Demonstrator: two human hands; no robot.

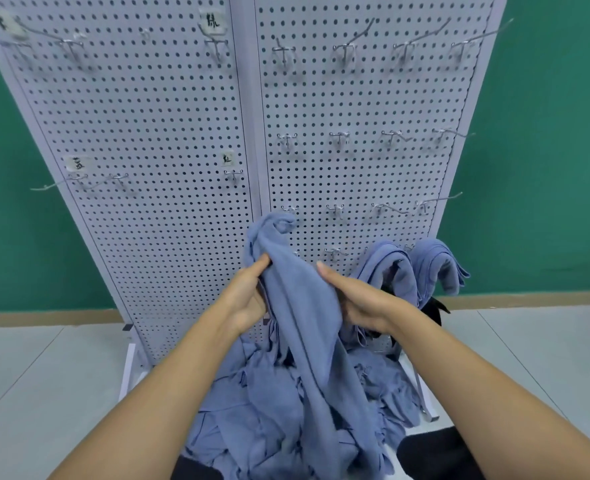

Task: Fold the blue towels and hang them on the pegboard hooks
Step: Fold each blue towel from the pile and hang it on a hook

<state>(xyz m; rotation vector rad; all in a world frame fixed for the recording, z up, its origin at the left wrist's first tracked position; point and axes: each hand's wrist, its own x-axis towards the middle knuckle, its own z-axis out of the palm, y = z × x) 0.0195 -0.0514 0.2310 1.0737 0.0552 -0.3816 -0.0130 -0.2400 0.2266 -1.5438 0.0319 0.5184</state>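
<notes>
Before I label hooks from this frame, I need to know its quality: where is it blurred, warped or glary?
Head view: the wide-angle lens bows the pegboard, its sides splaying toward the top; the top-row hooks and labels are smeared, worst at upper left; the left hand, right hand and towel they grip look sharper; light is soft and even, no glare.

Your body, as seen from the head camera: left hand (248,294) and right hand (361,301), both bare. Each sits on a bare forearm, the left forearm (155,393) and the right forearm (487,386), uncovered from the wrist to the lower edge of the view. Clothing: black fabric (435,455) over your legs, showing as a larger rounded patch at the bottom right and a smaller one at the bottom left; its cut cannot be told.
</notes>
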